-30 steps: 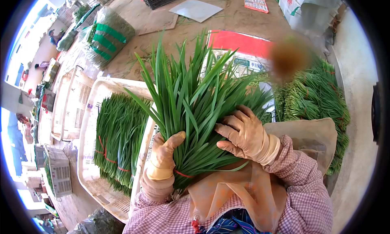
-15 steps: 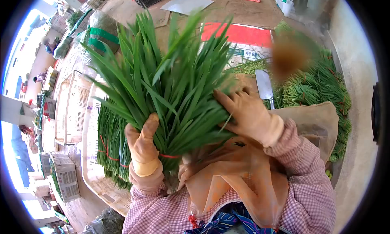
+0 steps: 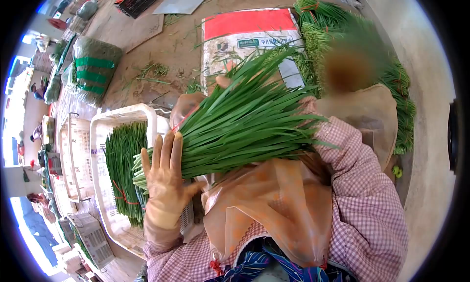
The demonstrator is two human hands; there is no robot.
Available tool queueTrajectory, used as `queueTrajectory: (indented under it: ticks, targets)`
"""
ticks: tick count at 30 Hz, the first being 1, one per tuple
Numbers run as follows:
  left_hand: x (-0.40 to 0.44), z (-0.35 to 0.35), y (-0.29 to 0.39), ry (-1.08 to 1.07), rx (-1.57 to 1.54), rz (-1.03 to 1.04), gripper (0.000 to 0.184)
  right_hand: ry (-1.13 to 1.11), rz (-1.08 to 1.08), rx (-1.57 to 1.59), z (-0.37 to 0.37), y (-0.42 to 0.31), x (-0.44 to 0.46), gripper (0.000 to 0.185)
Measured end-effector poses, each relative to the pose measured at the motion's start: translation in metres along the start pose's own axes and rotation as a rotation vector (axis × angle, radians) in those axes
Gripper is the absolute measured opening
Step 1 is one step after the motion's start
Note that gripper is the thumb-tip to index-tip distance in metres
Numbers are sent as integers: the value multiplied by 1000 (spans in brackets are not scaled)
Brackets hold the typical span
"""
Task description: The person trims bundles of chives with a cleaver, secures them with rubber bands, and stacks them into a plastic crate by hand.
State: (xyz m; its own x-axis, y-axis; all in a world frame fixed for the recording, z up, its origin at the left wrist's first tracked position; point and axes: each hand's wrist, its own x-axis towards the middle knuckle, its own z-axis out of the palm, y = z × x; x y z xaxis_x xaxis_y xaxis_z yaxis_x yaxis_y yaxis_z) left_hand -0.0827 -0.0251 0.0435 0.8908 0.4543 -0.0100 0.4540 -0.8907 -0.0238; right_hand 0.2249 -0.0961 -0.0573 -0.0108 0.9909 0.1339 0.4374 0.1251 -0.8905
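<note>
A bundle of long green leaves (image 3: 245,120) lies slantwise across the front of my body, pale stem ends to the left, with a red band round it. My left hand (image 3: 164,172), in a tan glove, is against the bundle near its stem ends, fingers stretched upward and thumb apart. Reaching under the leaves, my right hand (image 3: 188,106) holds the bundle from its far side near the band; the leaves hide most of it. Left of the bundle, a white crate (image 3: 152,118) contains more banded green bundles (image 3: 125,169).
A red and white printed sack (image 3: 249,22) lies ahead, with a pale blade-like piece (image 3: 291,72) on it. Banded bundles (image 3: 401,106) are piled at the right by the wall. A wrapped bale (image 3: 95,69), a black crate (image 3: 142,0) and another white crate (image 3: 76,155) are farther off.
The bundle has turned from upright leaves to leaves pointing right. My right hand has moved left beneath it. My left hand has released its grip and spread its fingers. The view has shifted.
</note>
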Motion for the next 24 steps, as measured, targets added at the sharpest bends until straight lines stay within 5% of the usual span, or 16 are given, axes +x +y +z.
queueTrajectory:
  ticks: [3,5,7,10,12,14,17,19,21,22,23,24]
  targets:
    - [6,25,-6,152,-74,15,104,205,95,-249,-32,23,-4,41]
    - [7,31,-10,156,-63,13,99,284,538,-781,-73,7,-23,19]
    - [7,35,-12,204,-99,33,98,843,340,-423,-101,28,-51,22]
    - [9,33,-2,208,-84,-9,95,1013,-8,-157,-124,-16,-78,20]
    - [10,30,7,201,-95,-64,95,1085,-57,-55,-111,-68,-77,19]
    - [10,23,16,149,-56,-114,95,857,-85,26,-69,-112,-67,29]
    - [7,28,29,139,9,-162,96,128,-390,-787,-6,-142,-31,80]
    - [-4,36,40,216,99,-156,74,-61,-352,-870,42,-119,-14,107]
    - [-35,35,44,430,-123,40,65,-178,-215,-738,58,-82,2,115]
    - [-51,45,43,539,-192,160,44,-176,-247,-532,54,-72,6,118]
    - [-69,56,40,512,-208,238,41,-204,-278,-540,52,-61,7,118]
    - [-81,69,40,304,-439,44,47,-164,-252,-361,52,-50,5,119]
